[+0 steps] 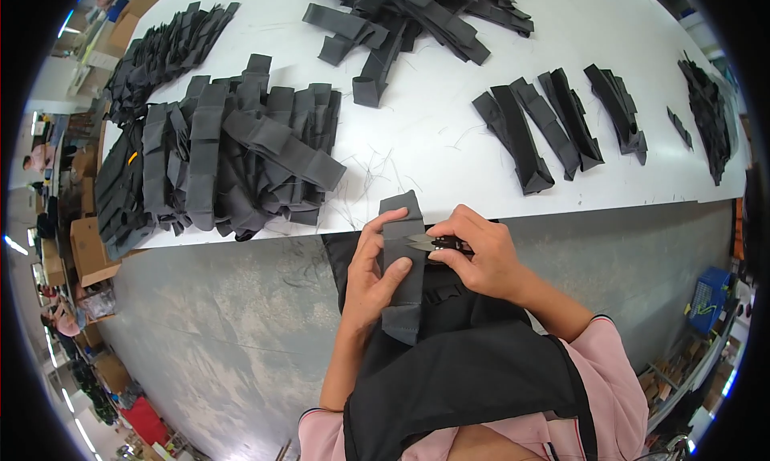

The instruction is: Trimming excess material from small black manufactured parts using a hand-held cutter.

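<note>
In my left hand [375, 270] is a dark grey fabric strip [403, 284], held upright over my lap at the table's near edge. The thumb lies across its front and the fingers wrap its left side. My right hand [480, 251] grips a pair of black-handled thread snips [449, 243]. Their pointed metal blades reach over the strip's right edge, near its middle. Whether the blades touch the cloth or a thread I cannot tell. The strip's upper end rests by the white table's edge, and its lower end hangs over my black apron [465, 373].
A big heap of grey strips [241, 152] covers the table's left side, and another pile [425, 16] lies at the far middle. Several folded strips [521, 140] stand to the right, with a dark bundle [710, 124] beyond. Loose threads [369, 180] litter the white table [433, 148].
</note>
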Demonstrator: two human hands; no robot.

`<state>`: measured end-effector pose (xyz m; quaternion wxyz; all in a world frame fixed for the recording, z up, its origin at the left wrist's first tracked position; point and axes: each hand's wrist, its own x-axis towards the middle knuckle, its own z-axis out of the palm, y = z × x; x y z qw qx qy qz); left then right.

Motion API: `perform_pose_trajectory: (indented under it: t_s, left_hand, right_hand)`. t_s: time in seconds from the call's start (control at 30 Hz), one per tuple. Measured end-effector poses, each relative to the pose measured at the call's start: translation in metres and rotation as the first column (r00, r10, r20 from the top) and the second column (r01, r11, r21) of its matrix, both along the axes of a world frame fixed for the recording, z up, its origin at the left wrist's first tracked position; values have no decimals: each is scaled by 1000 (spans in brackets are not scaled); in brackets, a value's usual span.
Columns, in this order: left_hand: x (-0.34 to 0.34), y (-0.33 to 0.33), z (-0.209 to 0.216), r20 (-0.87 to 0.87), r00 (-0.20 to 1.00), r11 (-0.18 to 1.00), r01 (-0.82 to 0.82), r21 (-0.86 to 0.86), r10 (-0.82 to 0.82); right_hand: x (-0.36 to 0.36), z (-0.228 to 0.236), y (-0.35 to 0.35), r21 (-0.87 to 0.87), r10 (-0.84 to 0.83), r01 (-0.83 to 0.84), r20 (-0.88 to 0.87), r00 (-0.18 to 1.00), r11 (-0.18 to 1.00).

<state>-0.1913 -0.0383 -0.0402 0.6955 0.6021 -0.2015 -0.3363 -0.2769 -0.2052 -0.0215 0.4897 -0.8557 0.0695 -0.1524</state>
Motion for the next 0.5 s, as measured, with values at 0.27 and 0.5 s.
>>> perform_pose_trajectory:
  t_s: [0.27, 0.5]
  left_hand:
    - [-2, 0, -3, 5, 999, 999, 32, 13, -32]
    - [10, -14, -11, 19, 994, 992, -105, 67, 104]
  right_hand:
    - [4, 0, 0, -57, 33, -31, 30, 999, 998]
    - [6, -14, -1, 430, -68, 145, -189, 980, 891]
